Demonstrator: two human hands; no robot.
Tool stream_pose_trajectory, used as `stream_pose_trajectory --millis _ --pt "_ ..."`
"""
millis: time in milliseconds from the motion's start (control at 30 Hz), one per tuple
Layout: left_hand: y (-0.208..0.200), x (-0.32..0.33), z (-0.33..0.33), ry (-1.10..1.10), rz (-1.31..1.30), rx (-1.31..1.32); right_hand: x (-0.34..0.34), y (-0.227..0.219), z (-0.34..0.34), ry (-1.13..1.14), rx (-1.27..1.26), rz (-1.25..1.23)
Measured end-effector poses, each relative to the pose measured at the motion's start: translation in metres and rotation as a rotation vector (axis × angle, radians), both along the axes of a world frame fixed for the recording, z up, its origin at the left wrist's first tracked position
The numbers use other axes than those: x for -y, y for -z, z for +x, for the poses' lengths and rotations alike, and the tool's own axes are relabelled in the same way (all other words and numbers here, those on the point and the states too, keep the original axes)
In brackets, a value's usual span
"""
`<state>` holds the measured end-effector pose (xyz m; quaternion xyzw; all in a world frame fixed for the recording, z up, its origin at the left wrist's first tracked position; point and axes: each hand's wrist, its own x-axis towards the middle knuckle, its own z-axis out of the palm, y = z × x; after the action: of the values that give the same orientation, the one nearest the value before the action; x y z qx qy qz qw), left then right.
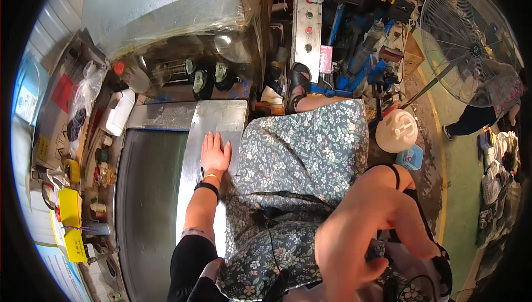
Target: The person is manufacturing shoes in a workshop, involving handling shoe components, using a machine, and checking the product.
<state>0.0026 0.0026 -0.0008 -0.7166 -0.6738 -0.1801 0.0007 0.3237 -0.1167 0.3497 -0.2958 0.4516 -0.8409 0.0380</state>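
My left hand (pixel 215 155) lies flat on a bare metal ledge (pixel 219 114), palm down with fingers stretched out and nothing held. A black band and a yellow bracelet circle that wrist. Raised close in front of me, my right hand (pixel 360 213) is large and blurred. Its fingers point toward the lower edge, and part of them is cut off or smeared; I see nothing in it. Dark floral cloth (pixel 305 152) spreads over my lap, between the two hands. My sandalled foot (pixel 300 80) shows beyond the cloth.
Left of the ledge lies a dark, glossy panel (pixel 149 191). A cluttered shelf holds a white bottle (pixel 118 112) and a yellow box (pixel 70 224). A button panel (pixel 308 24) stands ahead. To the right are a cream jug (pixel 397 130), a large fan (pixel 471 47) and another person (pixel 482 116).
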Motion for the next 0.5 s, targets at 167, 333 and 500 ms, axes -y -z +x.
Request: stream_pose_trajectory --millis 167,333,500 --pt "-0.004 0.008 -0.004 0.0 0.005 -0.013 -0.059 0.029 0.056 0.975 0.148 0.865" --pt "-0.006 0.003 -0.005 0.018 -0.009 -0.024 -0.123 0.112 0.132 1.606 0.928 1.763" --pt "-0.003 0.01 -0.003 0.015 -0.047 -0.007 -0.142 0.18 0.196 1.383 0.926 0.716"
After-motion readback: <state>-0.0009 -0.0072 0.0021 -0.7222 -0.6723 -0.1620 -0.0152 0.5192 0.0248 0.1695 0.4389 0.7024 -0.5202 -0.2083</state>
